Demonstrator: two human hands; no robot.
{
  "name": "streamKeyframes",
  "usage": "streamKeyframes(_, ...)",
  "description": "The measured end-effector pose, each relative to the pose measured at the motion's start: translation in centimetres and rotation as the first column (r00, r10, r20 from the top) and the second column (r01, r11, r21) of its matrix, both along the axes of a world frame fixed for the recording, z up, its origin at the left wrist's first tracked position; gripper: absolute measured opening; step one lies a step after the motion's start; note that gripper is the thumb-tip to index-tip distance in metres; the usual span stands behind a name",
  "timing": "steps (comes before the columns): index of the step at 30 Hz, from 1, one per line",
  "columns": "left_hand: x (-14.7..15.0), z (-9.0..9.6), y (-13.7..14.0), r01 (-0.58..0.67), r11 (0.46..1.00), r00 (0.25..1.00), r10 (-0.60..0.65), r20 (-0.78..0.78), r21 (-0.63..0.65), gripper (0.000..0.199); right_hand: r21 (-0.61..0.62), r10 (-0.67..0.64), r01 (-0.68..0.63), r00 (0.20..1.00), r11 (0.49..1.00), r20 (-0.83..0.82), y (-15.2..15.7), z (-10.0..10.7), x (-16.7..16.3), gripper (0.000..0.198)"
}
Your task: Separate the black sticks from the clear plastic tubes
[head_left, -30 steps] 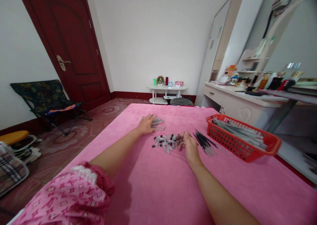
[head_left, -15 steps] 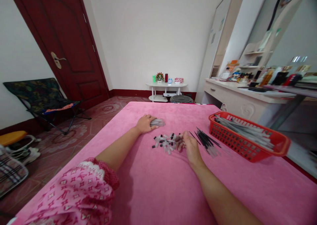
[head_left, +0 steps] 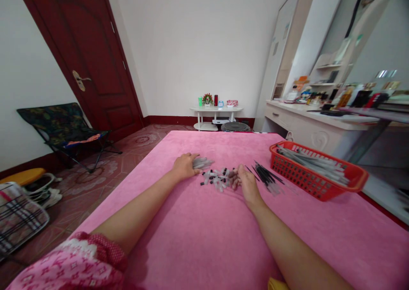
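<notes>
My left hand rests on the pink cloth, thumb and forefinger apart, beside a small bunch of greyish translucent tubes. Between my hands lies a loose heap of short clear caps with black ends, apparently pen caps. At the right side of this heap my right hand has its fingers curled in among the caps; what they hold, if anything, is hidden. Just right of that hand, thin black sticks with clear ends, resembling pen refills, lie in a fanned bunch.
A red plastic basket with long translucent tubes stands on the table's right side. The pink-covered table fills the foreground. Beyond are a low white stand, a dresser and a folding chair.
My left hand has shifted left and nearer, uncovering more of the tubes, and its thumb has opened out. My right hand stays at the caps. The view has turned slightly.
</notes>
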State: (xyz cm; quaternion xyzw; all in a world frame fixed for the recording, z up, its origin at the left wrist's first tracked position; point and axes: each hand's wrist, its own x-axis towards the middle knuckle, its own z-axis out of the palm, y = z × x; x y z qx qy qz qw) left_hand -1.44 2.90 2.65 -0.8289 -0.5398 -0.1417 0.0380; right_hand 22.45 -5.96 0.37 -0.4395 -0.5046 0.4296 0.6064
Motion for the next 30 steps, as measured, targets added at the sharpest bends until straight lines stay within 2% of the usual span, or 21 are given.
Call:
streamKeyframes(2, -0.4, 0.3, -0.5, 0.033, 0.999, 0.998, -0.032, 0.046, -0.008, 0.080, -0.001, -0.001, 0.001, 1.000, 1.000, -0.014, 0.0, 0.0, 0.0, 0.061)
streamKeyframes(5, -1.1, 0.1, -1.5, 0.085, 0.996, 0.989, -0.084, 0.126, -0.002, 0.079, -0.001, -0.005, 0.005, 1.000, 1.000, -0.021, -0.1, 0.0, 0.1, 0.061)
streamKeyframes(9, -1.5, -0.6, -3.3, 0.039, 0.995, 0.973, -0.058, 0.225, 0.089, 0.055, 0.021, -0.041, 0.041, 0.999, 0.999, 0.003, -0.4, 0.0, 0.2, 0.059)
streamKeyframes(13, -1.1, -0.9, -4.9, -0.002, 0.987, 0.975, -0.034, 0.221, 0.161, 0.030, 0.064, -0.077, 0.075, 0.997, 0.995, 0.032, -0.8, 0.1, 0.2, 0.057)
streamKeyframes(17, -0.4, -1.1, -5.8, -0.059, 0.986, 0.986, 0.033, 0.162, 0.155, 0.026, 0.116, -0.159, 0.151, 0.985, 0.982, 0.064, -1.1, 0.2, 0.6, 0.058)
streamKeyframes(20, 0.0, -1.3, -6.2, -0.125, 0.982, 0.984, 0.105, 0.142, 0.141, 0.023, 0.184, -0.321, 0.299, 0.942, 0.936, 0.102, -1.1, 0.3, 1.3, 0.057)
streamKeyframes(23, 0.2, -1.3, -6.8, -0.157, 0.977, 0.980, 0.136, 0.143, 0.147, 0.021, 0.275, -0.536, 0.476, 0.817, 0.835, 0.213, -1.3, 0.7, 2.5, 0.052)
streamKeyframes(25, 0.4, -1.2, -7.3, -0.164, 0.974, 0.975, 0.136, 0.174, 0.157, 0.021, 0.319, -0.660, 0.578, 0.671, 0.751, 0.339, -1.5, 1.1, 3.6, 0.046)
streamKeyframes(27, 0.9, -0.9, -7.7, -0.173, 0.971, 0.961, 0.129, 0.245, 0.167, 0.023, 0.354, -0.729, 0.650, 0.501, 0.673, 0.466, -1.6, 1.4, 4.8, 0.038)
streamKeyframes(29, 1.6, -0.6, -7.9, -0.186, 0.973, 0.924, 0.126, 0.361, 0.135, 0.026, 0.391, -0.727, 0.662, 0.353, 0.639, 0.590, -1.6, 1.6, 5.9, 0.031)
streamKeyframes(30, 2.1, -0.5, -7.9, -0.187, 0.977, 0.894, 0.128, 0.429, 0.098, 0.027, 0.406, -0.698, 0.644, 0.289, 0.648, 0.655, -1.6, 1.7, 6.3, 0.027)
